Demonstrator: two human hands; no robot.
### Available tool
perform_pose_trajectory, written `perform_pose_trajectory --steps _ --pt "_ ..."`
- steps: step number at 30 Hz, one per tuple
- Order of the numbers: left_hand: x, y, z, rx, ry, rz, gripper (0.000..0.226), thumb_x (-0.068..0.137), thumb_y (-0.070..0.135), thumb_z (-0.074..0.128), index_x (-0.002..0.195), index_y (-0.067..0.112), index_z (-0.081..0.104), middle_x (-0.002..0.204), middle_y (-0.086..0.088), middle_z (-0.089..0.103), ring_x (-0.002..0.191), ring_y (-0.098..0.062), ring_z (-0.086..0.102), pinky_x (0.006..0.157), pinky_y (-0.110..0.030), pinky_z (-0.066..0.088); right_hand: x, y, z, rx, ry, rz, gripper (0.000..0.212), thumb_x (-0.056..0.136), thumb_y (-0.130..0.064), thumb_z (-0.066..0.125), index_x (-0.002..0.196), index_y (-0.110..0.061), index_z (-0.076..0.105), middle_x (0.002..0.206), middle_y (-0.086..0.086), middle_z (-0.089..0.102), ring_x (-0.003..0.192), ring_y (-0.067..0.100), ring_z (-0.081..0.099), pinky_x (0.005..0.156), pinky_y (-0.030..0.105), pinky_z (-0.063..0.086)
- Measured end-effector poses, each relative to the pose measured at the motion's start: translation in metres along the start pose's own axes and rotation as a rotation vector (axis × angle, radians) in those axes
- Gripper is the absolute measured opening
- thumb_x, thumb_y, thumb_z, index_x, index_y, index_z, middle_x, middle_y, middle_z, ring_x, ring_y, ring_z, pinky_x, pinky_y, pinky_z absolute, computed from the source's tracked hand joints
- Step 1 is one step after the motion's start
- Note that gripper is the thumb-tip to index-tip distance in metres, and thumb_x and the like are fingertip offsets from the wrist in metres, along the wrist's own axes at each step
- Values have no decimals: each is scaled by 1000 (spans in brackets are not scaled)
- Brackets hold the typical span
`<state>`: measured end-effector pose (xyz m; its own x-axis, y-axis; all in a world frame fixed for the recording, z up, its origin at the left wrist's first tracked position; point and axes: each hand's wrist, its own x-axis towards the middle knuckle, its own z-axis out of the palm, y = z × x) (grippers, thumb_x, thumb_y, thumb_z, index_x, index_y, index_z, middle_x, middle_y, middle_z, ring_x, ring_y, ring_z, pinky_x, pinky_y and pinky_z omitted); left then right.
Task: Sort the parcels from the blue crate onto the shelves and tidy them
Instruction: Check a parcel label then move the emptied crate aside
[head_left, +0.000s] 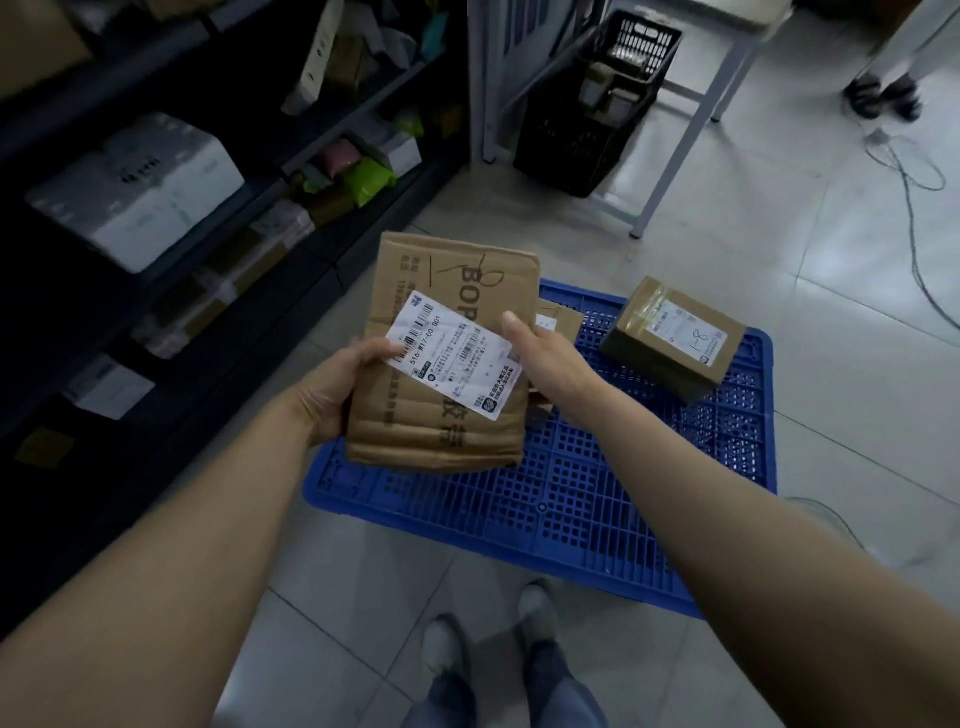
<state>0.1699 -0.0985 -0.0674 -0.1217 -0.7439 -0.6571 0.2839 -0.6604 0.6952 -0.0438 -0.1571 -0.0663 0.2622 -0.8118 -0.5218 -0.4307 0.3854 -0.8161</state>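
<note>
Parcel (441, 436): held over crate (571, 499), label (454, 356) upward, likely for reading the shelf code. Gripped at left edge by left hand (332, 395), thumb on label; pinched at right edge by right hand (550, 358), fingers hidden behind. Box (675, 338) lying in crate's far corner.

A parcel depot: dark shelves (218, 171) of labelled parcels, blue crate (571, 499) on tiled floor (779, 218).

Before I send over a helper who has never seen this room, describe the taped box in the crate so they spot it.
On the tiled floor beside the dark shelves lies a blue crate. In its far right corner sits a small taped box. Unlike the flat cardboard parcel held up nearby, it is blocky, with 1-8 handwritten on its label.
</note>
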Motion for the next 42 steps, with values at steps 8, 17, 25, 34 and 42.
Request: perform_pose_trajectory --steps 8,17,25,34,42 --pt "17 7 49 93 -94 86 72 64 51 70 125 14 59 116 -17 66 100 -30 66 73 -37 56 -8 7 -59 107 58 68 52 103 -49 29 114 -9 61 88 2 69 75 14 66 58 26 48" --pt "46 -12 106 73 -150 -19 88 38 63 84 111 18 66 107 -13 70 91 -26 70 67 -35 57 -2 24 -124 -7 123 105 53 100 -50 33 98 -10 67 103 8 71 97 25 65 96 43 49" --pt "84 -29 144 44 -147 24 73 47 61 80 106 19 69 105 -12 71 90 -25 70 68 -35 57 8 50 -167 -22 133 106 53 102 -44 32 109 -4 66 107 11 69 100 28 64 98 46 48" --pt "101 -34 138 -31 -100 105 67 75 43 62 135 17 48 122 -15 63 108 -31 63 78 -39 55 21 47 -166 -2 209 58 43 103 -39 37 108 -8 67 99 4 69 94 21 64 85 34 50" --pt "85 -26 107 -77 -32 159 81 66 44 69 138 18 44 125 -14 61 108 -31 62 72 -36 55 25 31 -137 21 201 46 35 102 -39 42 87 -17 66 81 -5 68 76 11 65 72 27 53"
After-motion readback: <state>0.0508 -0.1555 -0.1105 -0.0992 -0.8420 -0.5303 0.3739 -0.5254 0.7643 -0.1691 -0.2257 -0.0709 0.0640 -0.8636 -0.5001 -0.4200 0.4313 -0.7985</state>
